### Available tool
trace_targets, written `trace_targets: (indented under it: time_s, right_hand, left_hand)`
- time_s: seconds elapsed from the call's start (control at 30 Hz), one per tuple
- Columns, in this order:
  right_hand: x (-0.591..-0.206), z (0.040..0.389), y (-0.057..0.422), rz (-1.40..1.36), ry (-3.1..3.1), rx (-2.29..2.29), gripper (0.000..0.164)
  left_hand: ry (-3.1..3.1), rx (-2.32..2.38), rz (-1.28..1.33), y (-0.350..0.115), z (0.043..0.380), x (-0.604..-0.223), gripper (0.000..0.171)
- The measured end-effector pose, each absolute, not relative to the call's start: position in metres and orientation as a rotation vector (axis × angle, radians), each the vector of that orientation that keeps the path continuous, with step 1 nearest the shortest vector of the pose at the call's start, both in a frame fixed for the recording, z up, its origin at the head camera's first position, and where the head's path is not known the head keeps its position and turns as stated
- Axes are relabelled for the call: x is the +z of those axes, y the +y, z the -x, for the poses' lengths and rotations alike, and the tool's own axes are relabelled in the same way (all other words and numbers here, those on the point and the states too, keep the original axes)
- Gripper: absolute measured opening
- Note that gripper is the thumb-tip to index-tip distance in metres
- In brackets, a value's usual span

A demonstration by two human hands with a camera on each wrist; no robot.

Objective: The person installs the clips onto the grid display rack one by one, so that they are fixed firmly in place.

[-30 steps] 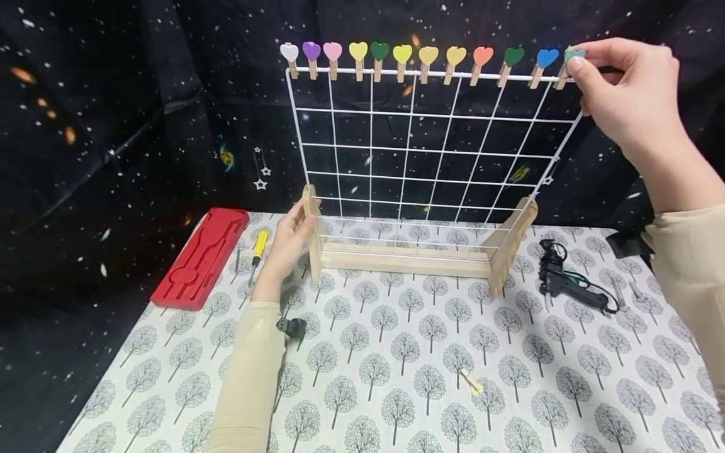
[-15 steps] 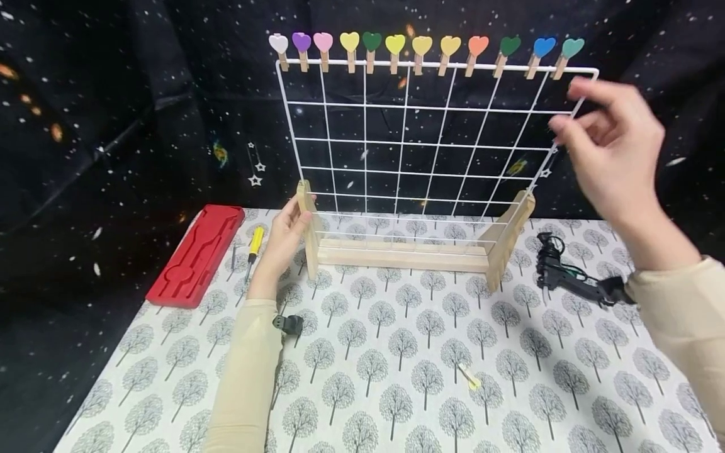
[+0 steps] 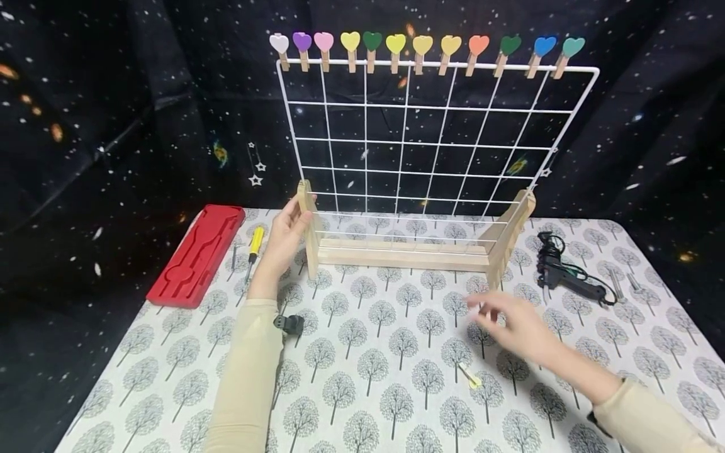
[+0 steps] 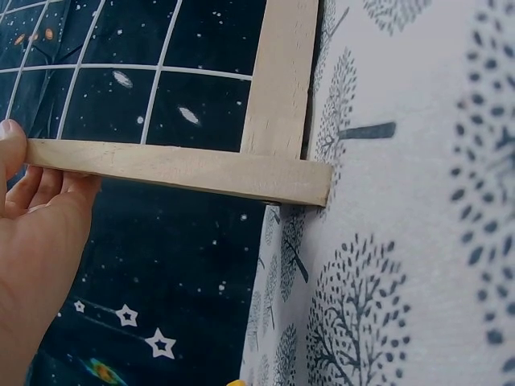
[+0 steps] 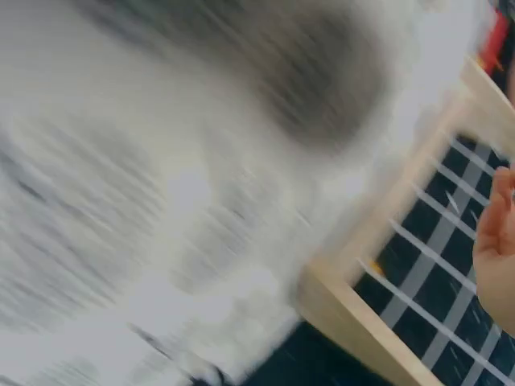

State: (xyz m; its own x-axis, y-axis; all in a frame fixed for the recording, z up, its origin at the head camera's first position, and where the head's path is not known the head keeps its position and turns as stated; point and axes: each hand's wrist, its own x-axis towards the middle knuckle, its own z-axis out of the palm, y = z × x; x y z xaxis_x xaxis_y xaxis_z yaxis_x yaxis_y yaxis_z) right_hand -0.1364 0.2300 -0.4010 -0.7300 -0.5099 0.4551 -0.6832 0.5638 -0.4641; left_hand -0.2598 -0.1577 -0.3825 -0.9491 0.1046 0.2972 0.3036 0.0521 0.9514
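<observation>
My left hand (image 3: 280,245) grips the left wooden upright (image 4: 185,173) of a stand, thumb on one side and fingers on the other. The stand's low crossbar (image 3: 402,257) joins its two sides. A white wire grid (image 3: 433,64) rises from it, tilted back. Along the top wire sit several small wooden clothespins with coloured hearts, from a white one (image 3: 279,44) at left to a teal one (image 3: 573,48) at right. My right hand (image 3: 510,324) hovers over the table with loosely bent fingers, holding nothing. Below it lies a pale yellow heart clothespin (image 3: 470,377).
A red moulded tray (image 3: 195,258) and a yellow-handled screwdriver (image 3: 256,242) lie at the left. On the right are a black glue gun (image 3: 574,286) with its cord and some thin metal pieces (image 3: 616,283). A dark starry cloth (image 3: 113,126) hangs behind the table.
My right hand has let go of the teal clothespin, which stays on the top wire, and has come down in front of the stand. My left hand keeps its grip on the upright.
</observation>
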Motion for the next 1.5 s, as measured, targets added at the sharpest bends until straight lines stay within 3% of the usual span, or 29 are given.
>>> trace_targets:
  time_s: [0.17,0.53,0.7,1.07,1.5]
  right_hand:
    - [-0.431,0.100,0.234,-0.985,-2.727,0.970,0.031]
    - [-0.434,0.067,0.235,-0.941,-2.945,0.694,0.060]
    - [-0.439,0.068,0.232,-0.874,-2.965,0.786,0.054]
    - [-0.444,0.075,0.228,-0.896,-2.847,0.981,0.017]
    - [-0.445,0.075,0.232,-0.974,-2.741,0.897,0.020]
  left_hand:
    - [-2.140,-2.044,0.444,-0.157,0.260,-0.382,0.046]
    - [-2.132,-2.045,0.449,-0.158,0.261,-0.382,0.046]
    - [-2.111,-2.042,0.450,-0.158,0.262,-0.384,0.045]
    - [-2.114,-2.056,0.454,-0.160,0.272,-0.397,0.048]
    - [-2.132,-2.054,0.442,-0.158,0.259,-0.381,0.048]
